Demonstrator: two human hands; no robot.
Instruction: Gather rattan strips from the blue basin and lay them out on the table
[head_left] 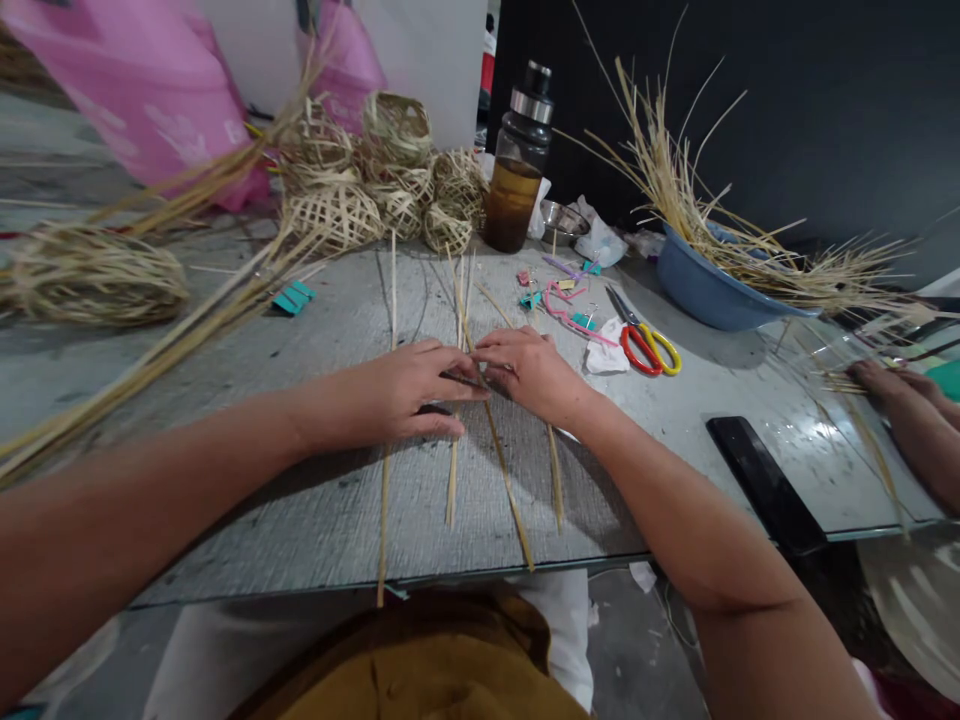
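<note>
Several thin, flat plant strips, like split bamboo, lie lengthwise on the grey table under my hands. A slanted strip [510,495] runs out beneath my fingertips toward the table edge. My left hand [424,390] rests over the strips, its fingers stretched to the right and its thumb apart. Opposite it, my right hand [529,370] bends its fingers and thumb together on the slanted strip where the strips meet. The fingertips of both hands nearly touch, hiding the crossing. Under my left wrist passes a long strip [384,500]; another strip [555,480] comes out below my right hand.
Woven balls [334,210] and a dark bottle [517,170] stand at the back. Scissors [649,345], clips and a phone [761,480] lie to the right. A blue basin [720,285] holds loose strips. Another person's hand [892,385] works at far right. A strip bundle [150,370] lies left.
</note>
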